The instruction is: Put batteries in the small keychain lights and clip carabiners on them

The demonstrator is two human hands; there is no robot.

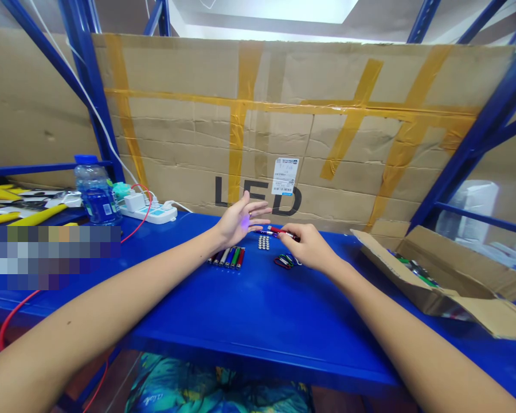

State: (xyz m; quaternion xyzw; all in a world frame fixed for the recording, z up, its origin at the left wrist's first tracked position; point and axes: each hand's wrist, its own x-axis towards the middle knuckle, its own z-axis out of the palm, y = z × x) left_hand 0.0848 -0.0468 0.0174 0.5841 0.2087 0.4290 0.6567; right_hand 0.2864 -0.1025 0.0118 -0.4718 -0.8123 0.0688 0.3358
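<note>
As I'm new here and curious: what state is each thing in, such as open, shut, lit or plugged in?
Left hand: open, violet glow on palm
Right hand: closed on red penlight
Red penlight: held, seemingly lit
Row of penlights: lying side by side
Cardboard box: open
Bottle: upright, capped
Power strip: plugs in

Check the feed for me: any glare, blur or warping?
Head view: a violet light spot tints the left hand; head view: the ceiling looks washed out; head view: the forearms seem stretched towards the lower corners; head view: a pixelated patch hides detail at left.
</note>
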